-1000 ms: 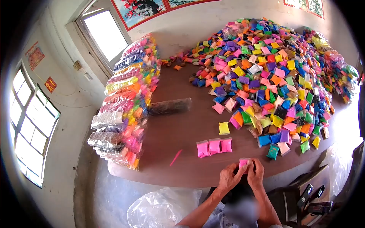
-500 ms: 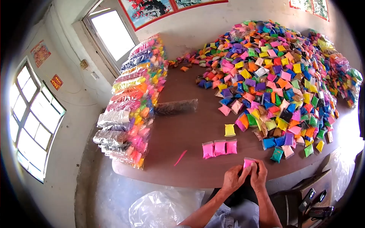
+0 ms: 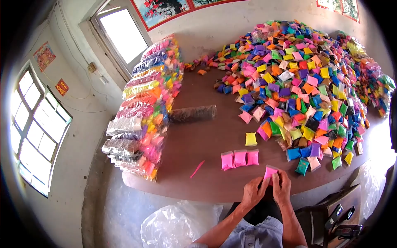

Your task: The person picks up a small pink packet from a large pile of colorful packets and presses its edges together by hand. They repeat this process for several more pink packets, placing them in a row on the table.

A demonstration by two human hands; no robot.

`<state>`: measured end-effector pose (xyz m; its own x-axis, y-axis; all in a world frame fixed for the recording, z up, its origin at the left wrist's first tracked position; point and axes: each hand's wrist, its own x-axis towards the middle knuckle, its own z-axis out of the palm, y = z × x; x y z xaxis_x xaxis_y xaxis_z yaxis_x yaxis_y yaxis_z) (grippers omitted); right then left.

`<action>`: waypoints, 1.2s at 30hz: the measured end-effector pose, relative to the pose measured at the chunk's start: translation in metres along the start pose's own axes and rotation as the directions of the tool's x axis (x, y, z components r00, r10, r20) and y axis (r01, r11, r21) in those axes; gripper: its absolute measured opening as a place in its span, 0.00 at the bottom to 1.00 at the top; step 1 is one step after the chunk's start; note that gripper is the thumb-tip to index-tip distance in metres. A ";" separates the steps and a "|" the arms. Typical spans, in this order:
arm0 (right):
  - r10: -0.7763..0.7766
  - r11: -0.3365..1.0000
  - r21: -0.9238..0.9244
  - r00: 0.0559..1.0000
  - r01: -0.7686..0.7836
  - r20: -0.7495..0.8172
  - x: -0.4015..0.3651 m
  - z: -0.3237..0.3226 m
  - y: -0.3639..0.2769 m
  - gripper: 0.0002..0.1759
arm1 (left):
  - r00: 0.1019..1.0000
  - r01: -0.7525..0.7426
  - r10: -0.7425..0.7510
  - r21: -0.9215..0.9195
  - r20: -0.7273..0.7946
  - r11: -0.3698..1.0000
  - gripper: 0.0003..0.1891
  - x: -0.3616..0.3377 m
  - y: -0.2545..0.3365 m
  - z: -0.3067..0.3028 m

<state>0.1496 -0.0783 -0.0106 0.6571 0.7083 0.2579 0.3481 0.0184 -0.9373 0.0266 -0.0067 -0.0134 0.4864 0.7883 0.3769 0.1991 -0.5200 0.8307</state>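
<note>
Between the fingers of my left hand (image 3: 253, 193) and my right hand (image 3: 282, 186) is a small pink packet (image 3: 270, 171), pinched by both at the table's near edge. Just beyond, a row of three pink packets (image 3: 240, 158) lies flat on the brown table (image 3: 198, 144). One yellow packet (image 3: 251, 139) sits behind that row. Off to the left lies a thin pink strip (image 3: 197, 169).
A large heap of colourful packets (image 3: 297, 91) covers the right side. Long filled bags (image 3: 140, 107) are stacked along the left edge, with a dark roll-shaped bag (image 3: 193, 114) beside them. Clear plastic (image 3: 178, 223) hangs below the near edge.
Both hands have shifted slightly upward in view with the pink packet, and more of it shows above the fingers. The camera view has moved a little; the packets on the table stay put.
</note>
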 end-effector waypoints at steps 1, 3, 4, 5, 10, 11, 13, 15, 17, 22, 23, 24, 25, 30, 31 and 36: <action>0.001 1.000 0.001 1.000 -0.001 0.001 0.000 0.001 0.002 0.16 | 0.998 0.065 -0.064 -0.041 0.024 0.997 0.14 0.001 0.006 -0.002; -0.046 0.999 0.012 0.999 0.046 -0.027 -0.002 0.001 0.005 0.16 | 0.990 0.132 -0.128 -0.080 0.052 0.988 0.14 0.001 0.011 -0.003; -0.043 0.999 0.012 0.999 0.044 -0.028 -0.003 0.000 0.005 0.16 | 0.990 0.136 -0.132 -0.088 0.047 0.987 0.13 0.001 0.010 -0.002; -0.075 0.997 0.012 0.997 0.076 -0.019 -0.003 -0.001 0.004 0.16 | 0.990 0.141 -0.137 -0.097 0.043 0.985 0.13 0.000 0.008 -0.001; -0.063 0.998 -0.007 0.998 0.063 0.009 -0.003 -0.003 -0.010 0.14 | 0.998 0.061 -0.061 -0.016 0.001 0.998 0.13 -0.002 -0.005 0.003; -0.072 0.997 -0.007 0.997 0.072 0.004 -0.002 -0.002 -0.007 0.14 | 0.999 0.048 -0.048 0.001 -0.015 0.999 0.12 -0.002 -0.003 0.002; -0.078 0.997 -0.016 0.997 0.078 -0.011 -0.002 -0.004 -0.005 0.13 | 0.998 0.059 -0.059 -0.002 -0.006 0.998 0.13 -0.003 -0.001 0.002; -0.016 0.999 0.046 1.000 0.016 -0.004 -0.002 -0.006 -0.008 0.12 | 0.998 0.069 -0.069 -0.009 0.005 0.998 0.13 -0.002 0.003 0.002; -0.015 0.996 0.086 0.999 0.019 -0.044 -0.004 -0.004 0.001 0.10 | 0.979 0.204 -0.203 -0.100 0.023 0.974 0.15 0.000 0.011 -0.001; -0.031 0.998 0.065 0.998 0.028 0.047 -0.005 -0.006 0.009 0.08 | 0.976 0.218 -0.219 -0.150 0.013 0.964 0.14 -0.001 0.003 0.002; -0.054 0.997 0.066 0.996 0.049 0.077 -0.004 -0.006 0.005 0.09 | 0.976 0.216 -0.216 -0.152 0.018 0.964 0.14 -0.001 0.001 0.002; -0.040 0.999 0.039 0.996 0.037 0.075 -0.004 -0.007 0.001 0.09 | 0.981 0.195 -0.193 -0.120 0.029 0.973 0.14 -0.001 -0.001 0.000; -0.038 0.999 0.037 0.997 0.036 0.068 -0.004 -0.007 -0.001 0.09 | 0.985 0.173 -0.170 -0.088 0.041 0.981 0.13 -0.001 -0.002 -0.001; 0.014 0.999 0.034 0.997 -0.017 0.073 -0.003 -0.007 -0.006 0.11 | 0.993 0.117 -0.117 0.006 0.002 0.993 0.13 -0.001 -0.003 0.001; 0.016 0.999 0.029 0.998 -0.018 0.063 -0.003 -0.006 -0.004 0.11 | 0.991 0.135 -0.135 -0.020 0.007 0.991 0.11 -0.001 0.000 0.000; -0.024 0.999 0.031 0.999 0.023 0.024 -0.005 -0.006 0.000 0.08 | 0.975 0.220 -0.218 -0.180 0.027 0.959 0.10 0.000 0.004 0.002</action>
<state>0.1500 -0.0861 -0.0110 0.6327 0.7242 0.2743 0.3425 0.0560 -0.9379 0.0291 -0.0098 -0.0109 0.4541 0.8736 0.1752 0.1448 -0.2663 0.9529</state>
